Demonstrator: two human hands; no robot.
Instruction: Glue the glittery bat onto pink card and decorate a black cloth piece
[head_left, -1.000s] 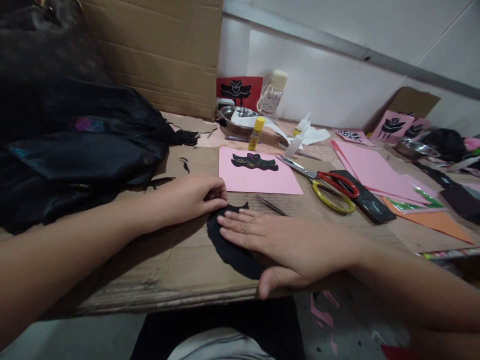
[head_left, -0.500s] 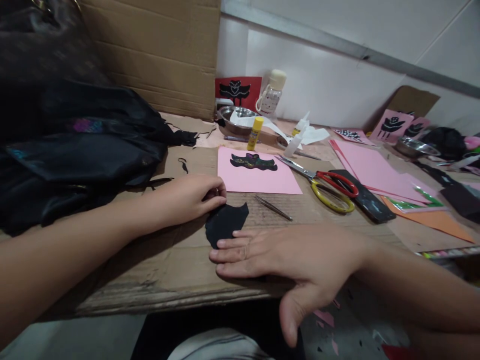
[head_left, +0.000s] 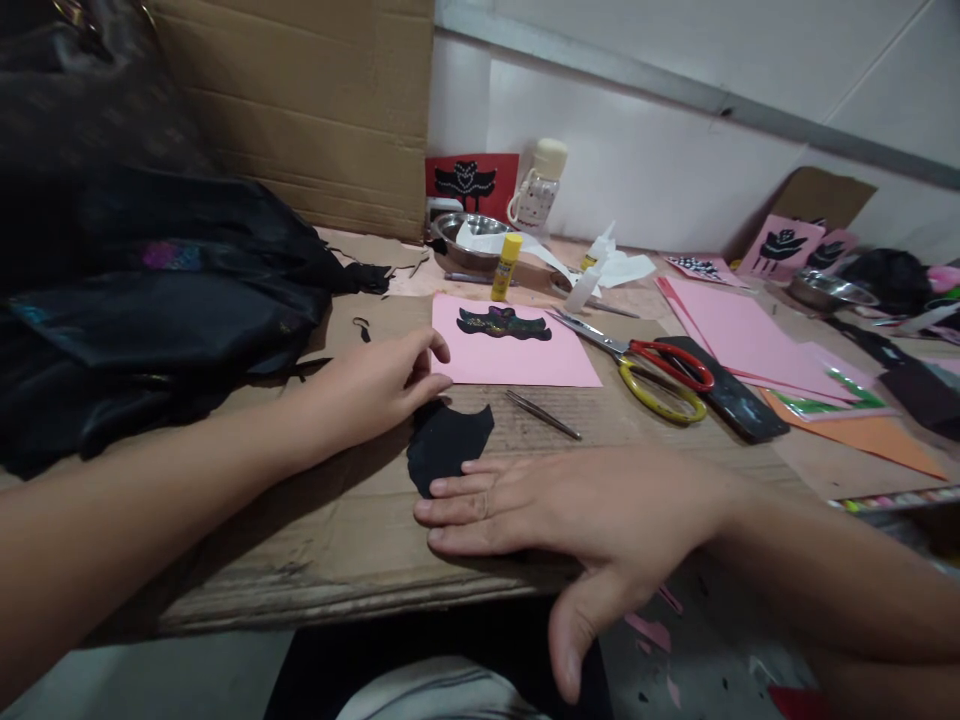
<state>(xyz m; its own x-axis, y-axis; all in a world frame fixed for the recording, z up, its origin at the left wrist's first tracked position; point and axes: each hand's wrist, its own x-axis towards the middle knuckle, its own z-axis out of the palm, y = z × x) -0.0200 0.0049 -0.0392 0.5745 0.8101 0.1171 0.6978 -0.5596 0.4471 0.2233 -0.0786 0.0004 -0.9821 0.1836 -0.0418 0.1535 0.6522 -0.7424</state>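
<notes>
A black cut-out piece (head_left: 450, 440) lies flat on the cardboard-covered table. My right hand (head_left: 555, 510) rests flat with its fingers spread, fingertips on the piece's lower right edge. At the piece's upper left is my left hand (head_left: 390, 375), its thumb and index finger apart with a gap between them and nothing visible held. Just beyond the hands lies a pink sheet (head_left: 555, 365) bearing a dark glittery shape (head_left: 502, 323). Metal tweezers (head_left: 544, 414) sit between the pink sheet and my right hand.
Scissors (head_left: 664, 380) lie on a dark phone-like slab (head_left: 739, 405). A yellow glue stick (head_left: 506, 268), metal bowl (head_left: 469, 250) and bottle (head_left: 536, 190) stand at the back. Pink sheets (head_left: 742, 335) are at right, black fabric (head_left: 187, 300) at left.
My left thumb and index finger have opened apart and lifted slightly off the black piece. My right hand still lies on the piece. The view has shifted slightly.
</notes>
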